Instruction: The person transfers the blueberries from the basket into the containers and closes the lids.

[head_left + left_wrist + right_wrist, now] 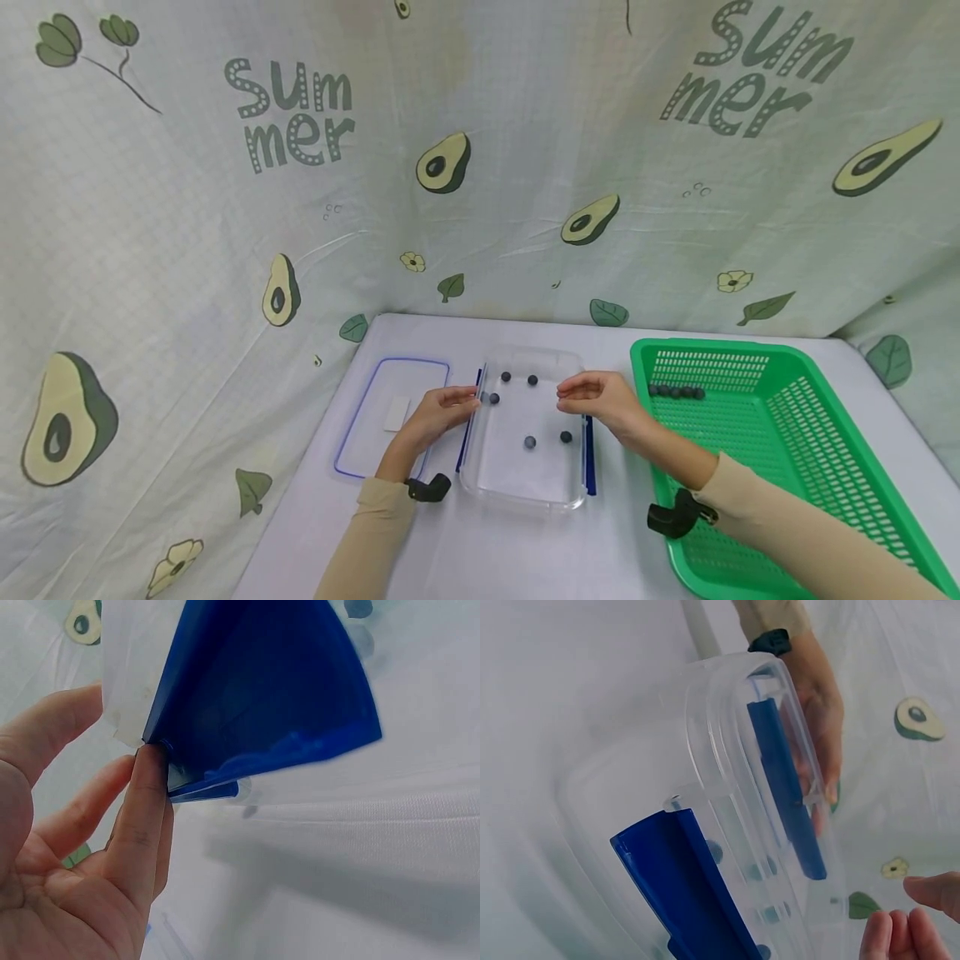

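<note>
A clear plastic box [510, 492] with blue side latches stands mid-table. Several small dark balls [566, 437], blueberry-like, lie spread inside it. My left hand [437, 414] holds the box's left side, with thumb and fingertips at the rim by the blue latch [277, 690]. Over the right rim hovers my right hand [603, 398], thumb and fingertips slightly apart with nothing between them. Through the box's translucent wall, the right wrist view shows the other latch [787, 787] and part of the left hand [821, 727].
A green slotted basket [750, 343] stands on the right, under my right forearm, with a row of dark balls [675, 392] at its far left. Left of the box lies a blue-edged clear lid [375, 417] bearing a white rectangle [397, 413]. Avocado-print cloth [510, 275] hangs behind.
</note>
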The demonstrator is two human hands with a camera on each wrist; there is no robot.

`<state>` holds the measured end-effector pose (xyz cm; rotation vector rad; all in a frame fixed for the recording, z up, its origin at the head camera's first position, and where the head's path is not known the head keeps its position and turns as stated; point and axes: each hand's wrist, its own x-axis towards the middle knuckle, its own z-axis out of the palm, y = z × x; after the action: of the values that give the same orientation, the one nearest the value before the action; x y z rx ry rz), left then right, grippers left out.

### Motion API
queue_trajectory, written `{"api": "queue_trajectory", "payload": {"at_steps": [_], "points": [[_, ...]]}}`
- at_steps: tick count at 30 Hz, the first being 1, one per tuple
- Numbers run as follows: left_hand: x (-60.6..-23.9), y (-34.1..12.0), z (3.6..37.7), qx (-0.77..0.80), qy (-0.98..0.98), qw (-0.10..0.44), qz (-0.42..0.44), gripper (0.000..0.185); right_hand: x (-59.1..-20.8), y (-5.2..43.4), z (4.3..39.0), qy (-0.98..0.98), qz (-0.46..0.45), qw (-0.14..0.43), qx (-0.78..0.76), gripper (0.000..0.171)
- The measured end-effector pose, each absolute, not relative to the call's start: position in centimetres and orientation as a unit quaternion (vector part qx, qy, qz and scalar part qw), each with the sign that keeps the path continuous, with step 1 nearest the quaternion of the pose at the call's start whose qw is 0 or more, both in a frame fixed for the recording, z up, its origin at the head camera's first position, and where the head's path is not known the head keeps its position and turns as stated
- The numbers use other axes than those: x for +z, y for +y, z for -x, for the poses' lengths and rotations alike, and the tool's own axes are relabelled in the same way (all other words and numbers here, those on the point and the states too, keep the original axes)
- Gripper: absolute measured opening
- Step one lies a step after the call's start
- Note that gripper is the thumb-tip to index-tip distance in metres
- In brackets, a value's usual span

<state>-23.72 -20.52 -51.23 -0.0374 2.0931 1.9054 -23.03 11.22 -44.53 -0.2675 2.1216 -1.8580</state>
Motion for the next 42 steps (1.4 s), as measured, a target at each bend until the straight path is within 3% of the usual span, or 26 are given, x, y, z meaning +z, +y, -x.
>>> {"api": "queue_trajectory", "payload": {"at_steps": [26, 42], "points": [[-51.6, -20.5, 23.7, 0.674, 0.723, 0.15, 0.001, 0.047, -42.5, 17.8, 23.4, 0.743, 0.04, 0.058, -0.665, 0.038], [-51.8, -20.6, 23.6, 0.678, 0.719, 0.152, -0.006, 0.048, -44.4, 23.2, 24.2, 0.7, 0.024, 0.026, -0.714, 0.015]]}}
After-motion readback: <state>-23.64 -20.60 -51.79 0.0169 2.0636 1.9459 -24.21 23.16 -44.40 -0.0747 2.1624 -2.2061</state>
